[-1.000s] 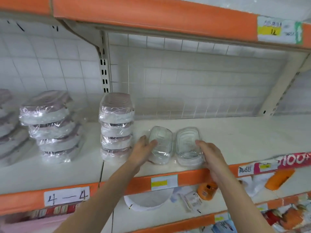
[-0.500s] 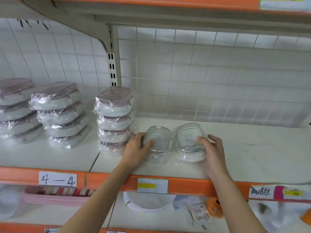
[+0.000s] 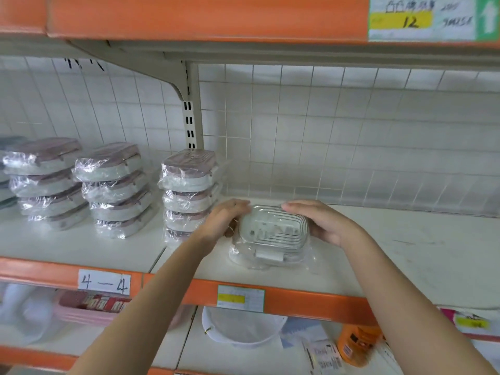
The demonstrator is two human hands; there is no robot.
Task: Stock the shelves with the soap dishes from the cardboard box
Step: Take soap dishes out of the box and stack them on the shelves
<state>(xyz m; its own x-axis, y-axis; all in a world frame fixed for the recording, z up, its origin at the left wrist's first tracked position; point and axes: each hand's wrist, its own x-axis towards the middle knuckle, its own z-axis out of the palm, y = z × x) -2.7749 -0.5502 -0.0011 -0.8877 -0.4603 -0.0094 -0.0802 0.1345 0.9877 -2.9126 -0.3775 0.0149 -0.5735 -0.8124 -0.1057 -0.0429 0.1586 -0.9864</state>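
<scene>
Head view: clear soap dish [image 3: 272,234] in plastic wrap sits on the white shelf [image 3: 405,255], just right of the wrapped dish stack [image 3: 189,193]. Left hand [image 3: 226,221] grasps its left end, right hand [image 3: 324,224] its right end.
</scene>
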